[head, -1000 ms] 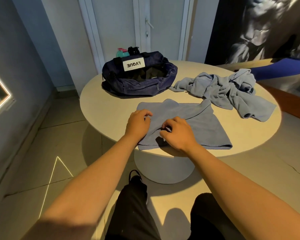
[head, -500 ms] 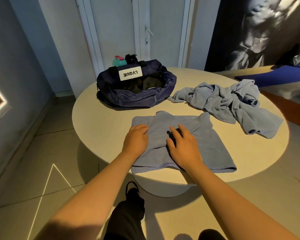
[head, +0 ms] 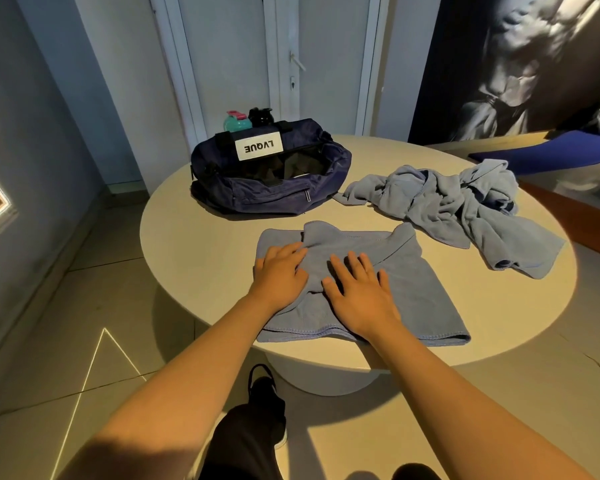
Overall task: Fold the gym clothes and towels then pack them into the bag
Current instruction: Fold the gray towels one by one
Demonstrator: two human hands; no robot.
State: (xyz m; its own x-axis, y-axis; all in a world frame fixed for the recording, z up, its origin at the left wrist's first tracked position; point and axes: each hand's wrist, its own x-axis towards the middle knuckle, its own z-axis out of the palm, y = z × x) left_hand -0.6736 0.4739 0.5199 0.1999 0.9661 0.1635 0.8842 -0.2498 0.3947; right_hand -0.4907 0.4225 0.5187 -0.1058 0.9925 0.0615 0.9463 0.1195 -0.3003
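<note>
A grey-blue towel (head: 420,289) lies folded near the front edge of the round beige table (head: 201,237). My left hand (head: 279,271) lies flat on the towel's left part with straight fingers. My right hand (head: 359,292) presses flat on its middle, fingers spread. A navy gym bag (head: 271,188) with a white label stands open at the back of the table. A crumpled heap of grey-blue cloth (head: 454,206) lies at the right, apart from both hands.
Two bottles, one teal (head: 237,121) and one black (head: 261,116), stand behind the bag. A white door is beyond the table. A blue mat (head: 541,154) lies on a bench at the right. My legs show below the table's front edge.
Both hands went from curled on the towel's near edge to flat, and slid forward over the towel. The camera moved closer and higher over the table.
</note>
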